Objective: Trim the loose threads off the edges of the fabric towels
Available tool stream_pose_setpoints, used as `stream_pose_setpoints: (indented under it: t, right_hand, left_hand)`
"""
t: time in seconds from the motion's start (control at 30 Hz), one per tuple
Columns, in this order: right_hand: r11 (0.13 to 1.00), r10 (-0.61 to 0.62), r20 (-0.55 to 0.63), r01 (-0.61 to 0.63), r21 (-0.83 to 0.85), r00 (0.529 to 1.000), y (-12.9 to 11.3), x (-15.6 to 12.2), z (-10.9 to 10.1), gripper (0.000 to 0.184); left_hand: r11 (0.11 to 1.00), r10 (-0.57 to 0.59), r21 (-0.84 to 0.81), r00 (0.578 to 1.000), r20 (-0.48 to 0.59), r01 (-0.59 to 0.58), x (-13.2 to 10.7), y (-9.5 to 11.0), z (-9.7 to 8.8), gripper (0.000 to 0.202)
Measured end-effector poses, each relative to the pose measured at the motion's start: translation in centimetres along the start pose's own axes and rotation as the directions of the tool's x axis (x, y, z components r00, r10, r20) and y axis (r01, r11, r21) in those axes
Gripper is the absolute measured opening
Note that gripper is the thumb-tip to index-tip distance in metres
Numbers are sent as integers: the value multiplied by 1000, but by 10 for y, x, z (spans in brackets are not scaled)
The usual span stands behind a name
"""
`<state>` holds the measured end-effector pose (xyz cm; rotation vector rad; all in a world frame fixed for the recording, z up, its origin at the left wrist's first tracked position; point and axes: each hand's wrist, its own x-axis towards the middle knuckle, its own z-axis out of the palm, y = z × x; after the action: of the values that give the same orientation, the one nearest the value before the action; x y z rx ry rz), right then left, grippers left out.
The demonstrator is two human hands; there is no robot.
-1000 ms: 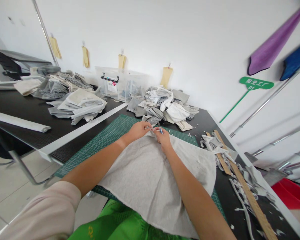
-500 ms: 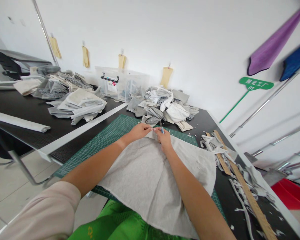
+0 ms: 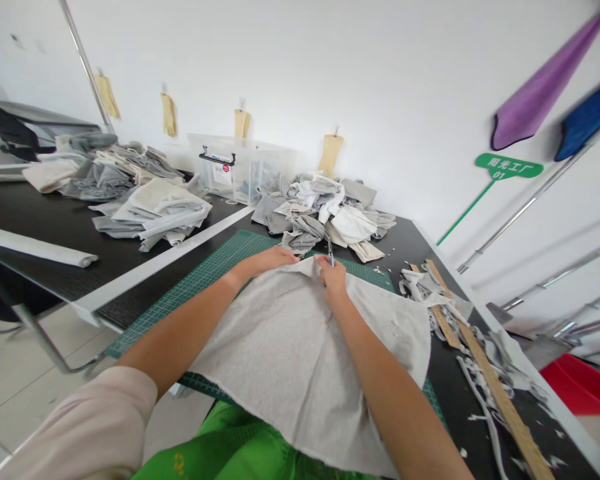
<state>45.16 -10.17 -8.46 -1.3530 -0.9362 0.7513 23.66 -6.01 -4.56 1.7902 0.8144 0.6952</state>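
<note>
A light grey piece of cloth (image 3: 285, 340) spreads over the green cutting mat (image 3: 220, 263) and hangs down past its near edge over my lap. At the cloth's far edge, my left hand (image 3: 276, 259) is closed on the fabric. A short way to the right, my right hand (image 3: 333, 275) pinches the same edge between thumb and finger. It also holds a slim tool with a blue handle (image 3: 331, 256) and a metal tip pointing up and away; it looks like small thread snips, though most is hidden in the fingers.
Beyond the mat lies a heap of grey and white cloths (image 3: 335, 207), beside a clear plastic box (image 3: 220, 170). Folded cloth stacks (image 3: 155, 207) are at left. Wooden rulers (image 3: 485, 360) and fabric strips (image 3: 423, 285) line the right side. A white roll (image 3: 35, 247) lies left.
My left hand has slid left along the cloth's far edge, away from my right hand, which has shifted slightly right. The edge between them is now stretched out; the view has shifted slightly.
</note>
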Motion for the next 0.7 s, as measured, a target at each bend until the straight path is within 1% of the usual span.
stream_pose_setpoints:
  t: [0.07, 0.17, 0.27, 0.37, 0.43, 0.53, 0.7]
  right_hand:
    - [1000, 21, -54, -22, -14, 998, 1, 4, -4, 44]
    - [999, 51, -113, -52, -8, 992, 2, 10, -9, 44]
    - [999, 47, -135, -49, -13, 990, 1, 14, -13, 44]
    - [999, 29, -143, -32, -17, 989, 0, 16, -15, 44]
    - [1000, 27, -146, -26, 6, 989, -1, 16, -16, 43]
    - [998, 46, -154, -37, 58, 987, -3, 19, -19, 39]
    - [989, 87, -226, -57, 137, 970, -3, 31, -33, 34]
  left_hand:
    - [996, -88, -7, 994, 71, 89, -5, 9, -4, 47]
    - [977, -176, -90, 970, 169, 193, -11, 19, -8, 54]
    - [940, -225, -189, 932, 284, 285, -14, 23, -11, 53]
    - [904, -258, -235, 895, 363, 356, -14, 23, -12, 49]
    - [884, -266, -266, 881, 392, 385, -15, 24, -13, 46]
    - [872, -252, -298, 878, 407, 388, -18, 26, -16, 43]
    - [886, -257, -259, 873, 415, 385, -25, 33, -23, 39]
